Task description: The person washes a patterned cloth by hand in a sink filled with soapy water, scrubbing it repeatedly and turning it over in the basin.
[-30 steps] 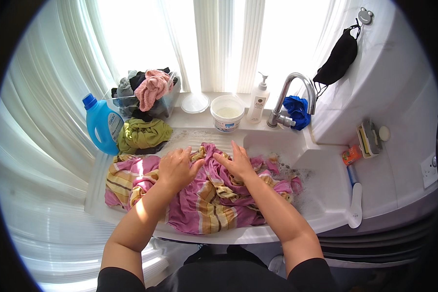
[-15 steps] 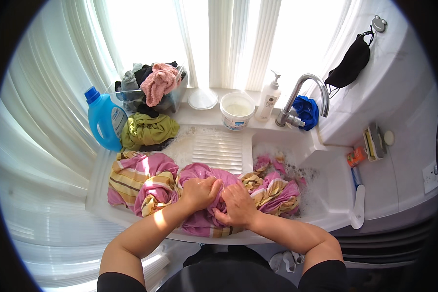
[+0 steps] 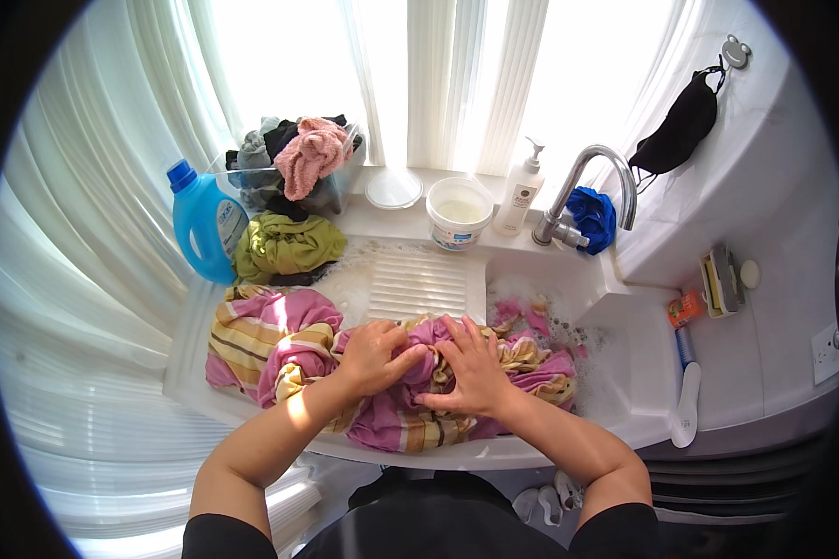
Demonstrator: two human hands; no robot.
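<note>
White room, bright window [image 3: 280, 74] at twelve, clock centred on a white sink [image 3: 634, 359]. Going across: blue detergent bottle [image 3: 210, 224] at ten, olive cloth bundle [image 3: 289, 244] just beside it, clear bin [image 3: 352, 177] heaped with laundry [image 3: 317, 154] at eleven. Pink-and-yellow striped cloth [image 3: 382, 424] runs from nine toward four, bunched on the near side of the ribbed washboard [image 3: 419, 284]. Left hand [image 3: 379, 356] on its middle, fingers curled over; can't tell whether they grip. Right hand [image 3: 473, 368] close by, fingers spread on the fabric, not clenched. White tub [image 3: 459, 219] past twelve, faucet [image 3: 615, 177] near one-thirty. Sudsy basin [image 3: 606, 303] at two to three, pink fabric [image 3: 508, 309] in it.

Progress, my read: hand-washing partway. Soaping seems done at least in part; suds remain, so rinsing and wringing look left. Olive bundle untouched now; can't tell if washed.
</note>
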